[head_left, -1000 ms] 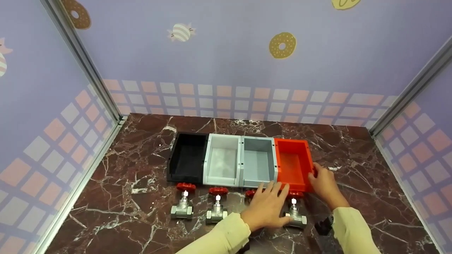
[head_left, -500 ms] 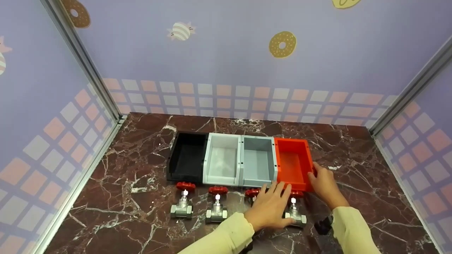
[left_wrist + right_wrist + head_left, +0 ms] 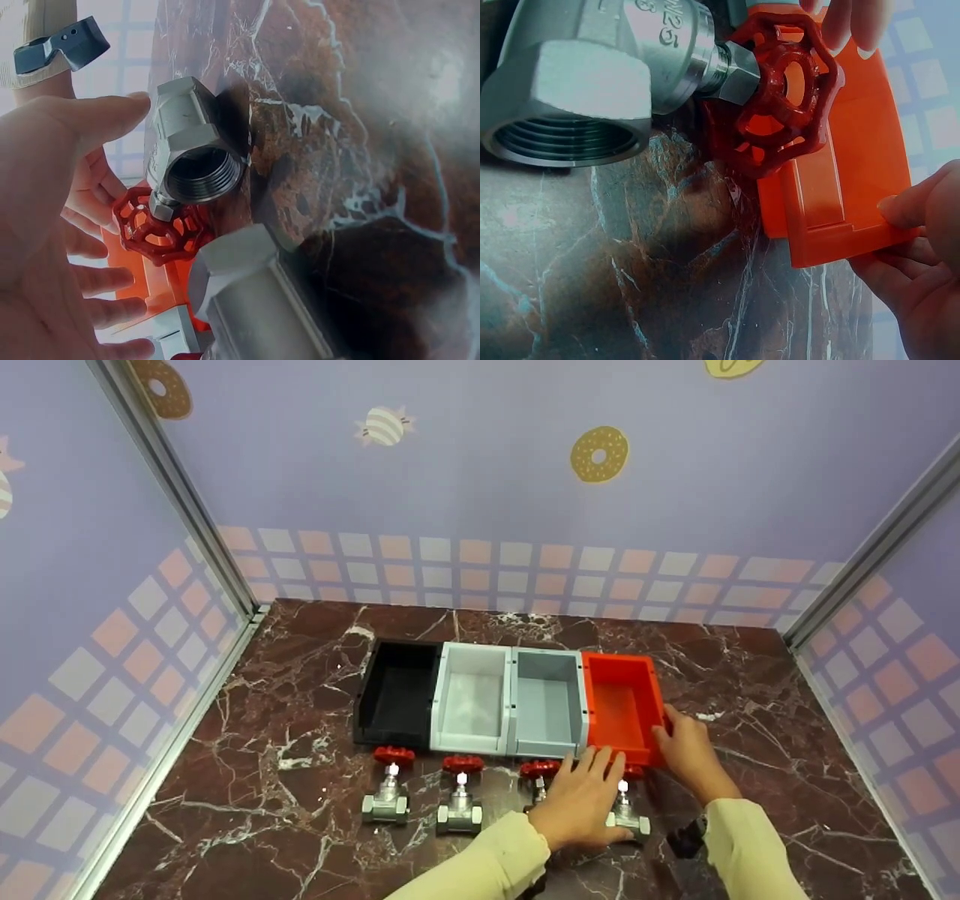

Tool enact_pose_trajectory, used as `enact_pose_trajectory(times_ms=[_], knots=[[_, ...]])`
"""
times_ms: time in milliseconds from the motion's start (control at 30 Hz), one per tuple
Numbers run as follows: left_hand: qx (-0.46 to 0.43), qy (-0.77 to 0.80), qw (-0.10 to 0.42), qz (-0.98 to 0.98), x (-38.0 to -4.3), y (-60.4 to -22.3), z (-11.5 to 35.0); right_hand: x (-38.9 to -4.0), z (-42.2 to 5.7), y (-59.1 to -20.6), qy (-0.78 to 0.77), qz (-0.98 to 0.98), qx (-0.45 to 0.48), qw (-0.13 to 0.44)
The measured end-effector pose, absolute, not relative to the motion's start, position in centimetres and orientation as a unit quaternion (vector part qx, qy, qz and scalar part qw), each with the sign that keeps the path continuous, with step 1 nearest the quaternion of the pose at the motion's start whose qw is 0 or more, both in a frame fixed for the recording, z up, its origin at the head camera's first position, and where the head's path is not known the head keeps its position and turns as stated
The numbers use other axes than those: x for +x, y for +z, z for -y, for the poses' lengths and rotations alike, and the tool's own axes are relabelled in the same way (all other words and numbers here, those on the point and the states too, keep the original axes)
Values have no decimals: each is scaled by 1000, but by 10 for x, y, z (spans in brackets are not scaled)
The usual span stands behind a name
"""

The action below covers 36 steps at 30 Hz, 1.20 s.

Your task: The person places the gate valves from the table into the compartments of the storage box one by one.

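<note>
An orange-red storage bin (image 3: 619, 701) stands at the right end of a row of bins. My right hand (image 3: 691, 754) pinches its right side wall, thumb inside and fingers outside, as the right wrist view shows. My left hand (image 3: 583, 806) reaches over the valves with straight fingers, their tips close to the front edges of the grey bin (image 3: 546, 709) and the orange-red one. Below its palm lies the rightmost gate valve (image 3: 195, 142), steel with a red handwheel (image 3: 787, 90). Another valve (image 3: 259, 300) is partly hidden behind that hand in the head view.
A white bin (image 3: 472, 701) and a black bin (image 3: 401, 697) continue the row to the left. Two more valves (image 3: 460, 812) (image 3: 386, 804) lie before them on the marbled tabletop (image 3: 262, 787). Patterned panels (image 3: 487, 495) enclose the back and sides.
My left hand has shifted a little to the right, and more of the third valve shows beside it. The right hand and the bins stay where they were.
</note>
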<state>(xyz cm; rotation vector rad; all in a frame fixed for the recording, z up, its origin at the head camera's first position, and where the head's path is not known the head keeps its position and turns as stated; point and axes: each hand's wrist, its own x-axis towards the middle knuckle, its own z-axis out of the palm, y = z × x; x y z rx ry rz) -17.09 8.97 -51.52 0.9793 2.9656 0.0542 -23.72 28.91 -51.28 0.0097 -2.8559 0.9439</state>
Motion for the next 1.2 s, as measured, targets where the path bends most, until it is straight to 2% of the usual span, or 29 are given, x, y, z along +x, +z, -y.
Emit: enact_pose_trajectory(times_ms=[967,1200], knots=[[288,25,-22,-957,-166,-524,-116,-238,-288,-515,312,948,-3,57],[280,26,-9,-960,-163,-524,-122,-238,-288,-515,302,952,-4,53]])
